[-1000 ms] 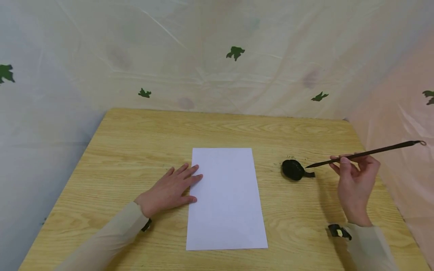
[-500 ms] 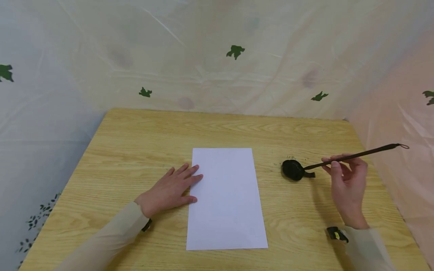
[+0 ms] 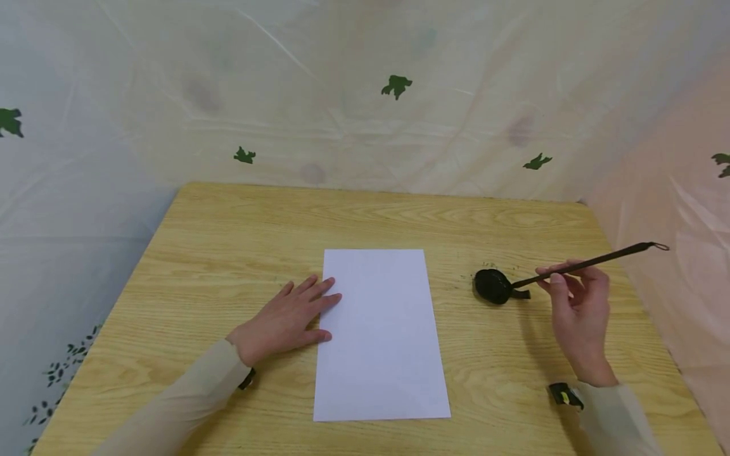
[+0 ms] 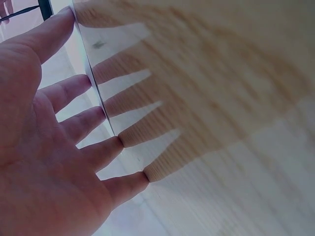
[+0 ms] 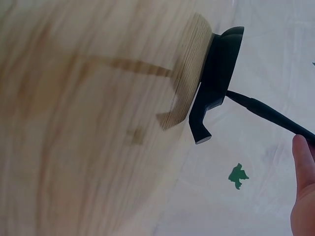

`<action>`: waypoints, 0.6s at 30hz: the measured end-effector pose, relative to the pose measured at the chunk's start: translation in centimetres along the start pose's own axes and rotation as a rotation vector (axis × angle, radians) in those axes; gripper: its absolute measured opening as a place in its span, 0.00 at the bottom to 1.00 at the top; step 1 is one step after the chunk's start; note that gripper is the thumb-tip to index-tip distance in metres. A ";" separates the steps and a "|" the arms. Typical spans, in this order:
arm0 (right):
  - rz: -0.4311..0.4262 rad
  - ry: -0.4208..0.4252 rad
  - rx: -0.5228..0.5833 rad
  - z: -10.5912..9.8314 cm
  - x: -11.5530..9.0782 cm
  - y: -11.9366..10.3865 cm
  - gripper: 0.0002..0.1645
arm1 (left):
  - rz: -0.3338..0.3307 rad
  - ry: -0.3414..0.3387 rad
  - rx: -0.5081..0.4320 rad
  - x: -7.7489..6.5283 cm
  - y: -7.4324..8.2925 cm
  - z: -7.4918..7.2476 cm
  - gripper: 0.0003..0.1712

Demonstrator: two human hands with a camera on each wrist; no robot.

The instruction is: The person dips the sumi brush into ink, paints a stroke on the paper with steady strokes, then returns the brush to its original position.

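Observation:
My right hand [image 3: 580, 320] pinches a dark brush [image 3: 604, 258] that has a loop at its far end. The brush slants down to the left, and its tip meets the right side of a small black ink dish [image 3: 492, 286] with a short curved handle. In the right wrist view the brush tip [image 5: 236, 96] is at the rim of the dish [image 5: 221, 59]; whether it dips inside is hidden. My left hand [image 3: 285, 320] lies with fingers spread, fingertips on the left edge of a blank white sheet of paper [image 3: 379, 342]. Its fingers [image 4: 74, 91] are straight in the left wrist view.
A wood-grain table [image 3: 256, 221] carries the paper and dish. Small dark specks [image 3: 488, 264] lie beside the dish. Pale curtains [image 3: 342, 95] with green leaf shapes hang behind the table and at both sides. A black strap [image 3: 566, 396] is round my right wrist.
My right hand has moved left with the brush, bringing its tip from just right of the ink dish to the dish's edge. The left hand and paper have stayed put.

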State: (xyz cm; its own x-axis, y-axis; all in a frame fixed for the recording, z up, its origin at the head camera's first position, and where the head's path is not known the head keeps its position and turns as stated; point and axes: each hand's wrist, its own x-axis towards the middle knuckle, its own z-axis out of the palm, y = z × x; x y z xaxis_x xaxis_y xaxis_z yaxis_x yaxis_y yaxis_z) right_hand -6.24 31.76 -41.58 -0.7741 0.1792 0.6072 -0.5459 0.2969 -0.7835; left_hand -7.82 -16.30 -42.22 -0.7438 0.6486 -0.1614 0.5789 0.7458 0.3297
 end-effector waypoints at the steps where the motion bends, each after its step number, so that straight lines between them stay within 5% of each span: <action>1: -0.002 -0.005 -0.023 0.0 0.0 0.0 0.23 | 0.000 0.000 0.000 0.0 0.0 0.0 0.41; 18: -0.037 -0.024 -0.187 0.0 0.0 -0.4 0.22 | 0.001 0.003 0.002 -0.1 0.1 -0.1 0.42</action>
State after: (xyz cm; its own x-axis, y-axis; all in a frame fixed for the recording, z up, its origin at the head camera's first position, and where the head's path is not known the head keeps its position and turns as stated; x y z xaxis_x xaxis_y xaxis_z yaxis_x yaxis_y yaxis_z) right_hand -6.06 31.67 -41.29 -0.7632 0.1432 0.6301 -0.5068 0.4723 -0.7212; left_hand -7.76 -16.31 -42.08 -0.7444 0.6487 -0.1585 0.5800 0.7457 0.3278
